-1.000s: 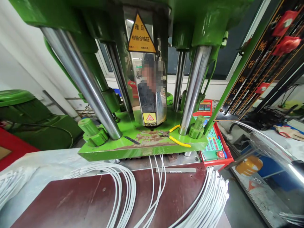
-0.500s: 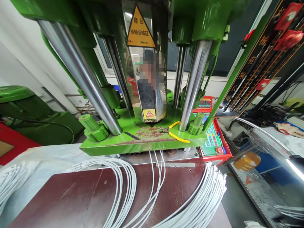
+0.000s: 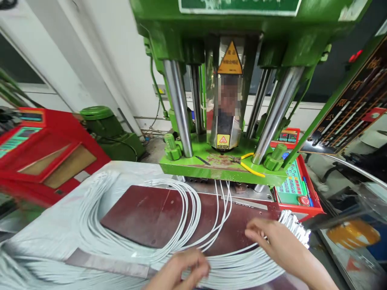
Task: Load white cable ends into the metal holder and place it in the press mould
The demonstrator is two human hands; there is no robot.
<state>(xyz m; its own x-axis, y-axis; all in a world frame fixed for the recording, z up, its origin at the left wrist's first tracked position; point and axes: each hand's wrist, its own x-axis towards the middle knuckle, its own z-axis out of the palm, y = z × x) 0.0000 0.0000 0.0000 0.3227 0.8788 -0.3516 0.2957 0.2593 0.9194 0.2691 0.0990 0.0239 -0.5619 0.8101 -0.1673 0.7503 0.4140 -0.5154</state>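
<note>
My left hand (image 3: 184, 269) is at the bottom middle, over the near part of a thick bundle of white cables (image 3: 244, 268). Its fingers curl loosely, a gap shows between thumb and forefinger, and I see nothing held. Above the bundle's right end, my right hand (image 3: 276, 239) has bent fingers, its thumb apart from them, with nothing visible between. Metallic-looking cable ends (image 3: 298, 227) lie just beyond that hand. A few separate cables (image 3: 217, 203) run up from the brown board (image 3: 136, 213) to beneath the green press (image 3: 208, 171).
Yellow-handled pliers (image 3: 252, 171) and a dark thin strip (image 3: 202, 160) rest on the press plate. A red control box (image 3: 316, 205) stands right of it. At left are a red machine (image 3: 65, 133) and a green motor (image 3: 101, 129). More cables (image 3: 39, 274) lie at lower left.
My view has turned left and drawn back, so the press appears smaller and further right. Both my hands have come into view over the cables.
</note>
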